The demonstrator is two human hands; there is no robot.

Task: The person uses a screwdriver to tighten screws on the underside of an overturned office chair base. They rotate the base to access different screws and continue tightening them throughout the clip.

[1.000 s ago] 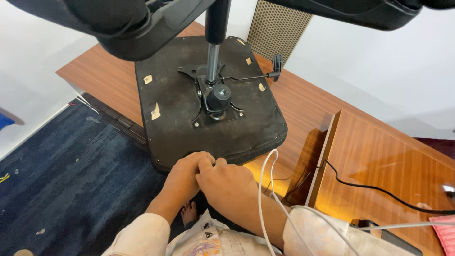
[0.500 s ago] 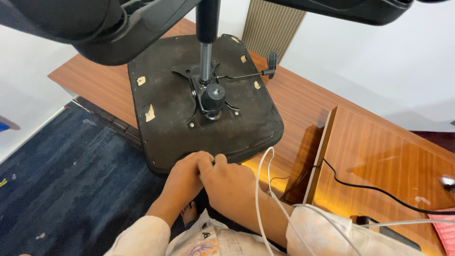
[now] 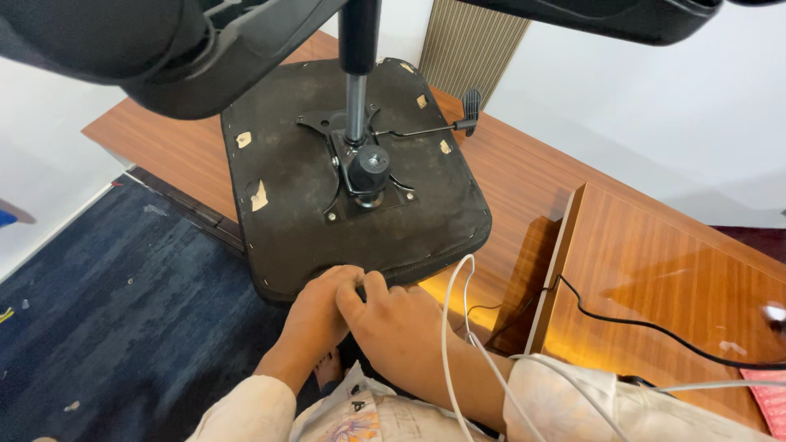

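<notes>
Upturned chair seat (image 3: 311, 213) on the wooden desk (image 3: 524, 176), near edge pinched by left hand (image 3: 315, 315) and right hand (image 3: 401, 327).

The upturned chair seat (image 3: 286, 205) is matte black with small tan patches; its metal plate (image 3: 364, 176) and lever (image 3: 426, 128) are black, the post (image 3: 354, 102) silvery. The table (image 3: 655, 270) is glossy reddish-brown wood. The carpet (image 3: 106, 311) is dark blue, mottled. The sleeves (image 3: 246, 413) are cream with a faint print. 1 cable (image 3: 458, 327) is white, another cable (image 3: 655, 326) black.
</notes>
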